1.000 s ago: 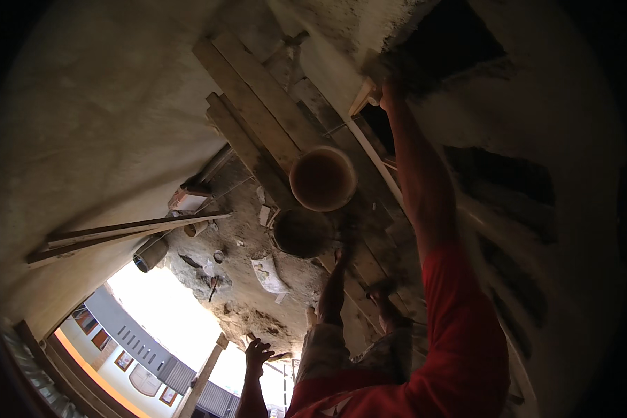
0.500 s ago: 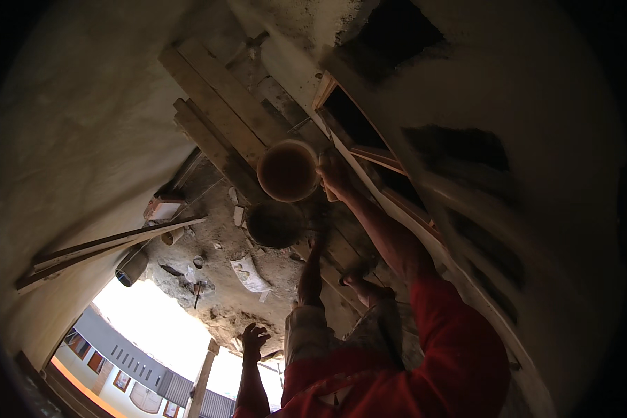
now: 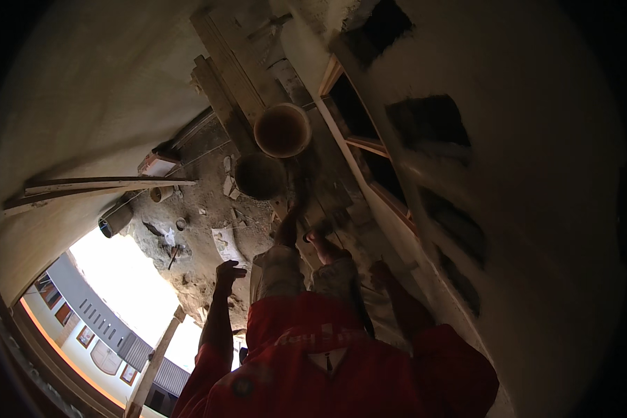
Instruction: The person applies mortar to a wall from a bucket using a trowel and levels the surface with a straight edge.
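My left hand point(image 3: 228, 273) hangs at my side over the dirt floor, fingers loosely apart, with nothing visible in it. My right hand point(image 3: 381, 274) is lowered beside my right leg, near the wall. It is dim and blurred, so its fingers and anything in them cannot be made out. In front of my feet stands a round bucket point(image 3: 282, 130) with brownish contents, on or beside wooden planks. A second, darker round container point(image 3: 260, 177) sits just nearer to me. Neither hand touches these two.
Long wooden planks point(image 3: 233, 83) run ahead of me. On the right, a plastered wall point(image 3: 536, 209) has a wooden window frame point(image 3: 366, 145). Boards point(image 3: 104, 187) lean at the left wall near a bucket lying on its side point(image 3: 115, 219). A pale sack point(image 3: 225, 242) lies on the floor.
My right hand has come away from the round bucket and dropped back to my side. My left hand has shifted slightly forward and left in view. Both containers appear farther up the picture.
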`<state>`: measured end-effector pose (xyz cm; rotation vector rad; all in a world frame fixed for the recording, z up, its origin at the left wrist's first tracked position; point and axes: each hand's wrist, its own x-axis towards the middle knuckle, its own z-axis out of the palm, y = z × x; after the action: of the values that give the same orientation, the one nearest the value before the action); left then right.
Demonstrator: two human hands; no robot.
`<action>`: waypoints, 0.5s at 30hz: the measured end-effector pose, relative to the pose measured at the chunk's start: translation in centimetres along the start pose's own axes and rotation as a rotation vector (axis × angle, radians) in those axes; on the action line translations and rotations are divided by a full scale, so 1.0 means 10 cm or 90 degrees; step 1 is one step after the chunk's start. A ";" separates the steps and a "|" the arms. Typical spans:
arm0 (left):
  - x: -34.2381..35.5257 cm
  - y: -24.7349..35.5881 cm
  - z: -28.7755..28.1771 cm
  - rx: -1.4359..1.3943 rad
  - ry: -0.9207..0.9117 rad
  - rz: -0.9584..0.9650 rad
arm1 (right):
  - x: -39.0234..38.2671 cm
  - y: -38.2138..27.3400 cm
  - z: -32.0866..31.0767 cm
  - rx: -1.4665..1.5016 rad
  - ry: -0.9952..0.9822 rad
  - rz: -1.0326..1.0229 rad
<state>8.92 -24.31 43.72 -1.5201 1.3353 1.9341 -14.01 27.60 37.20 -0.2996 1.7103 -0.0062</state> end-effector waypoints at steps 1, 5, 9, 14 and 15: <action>-0.01 -0.01 0.06 -0.010 0.093 -0.096 | -0.10 0.16 0.08 0.005 0.017 0.012; -0.19 -0.14 0.21 -0.099 0.095 -0.023 | -0.41 0.61 0.22 -0.093 0.122 -0.060; -0.25 -0.27 0.25 -0.112 0.028 0.012 | -0.85 0.63 0.12 0.242 0.243 -0.010; -0.06 -0.22 0.36 -0.039 0.072 -0.050 | -1.51 0.32 0.03 0.650 0.106 0.143; -0.04 -0.18 0.38 -0.018 0.022 -0.031 | -1.61 0.27 0.06 0.610 0.129 0.149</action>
<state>8.26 -20.17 43.22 -1.5918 1.2769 1.9134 -11.85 33.52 52.23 0.6285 1.7357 -0.6810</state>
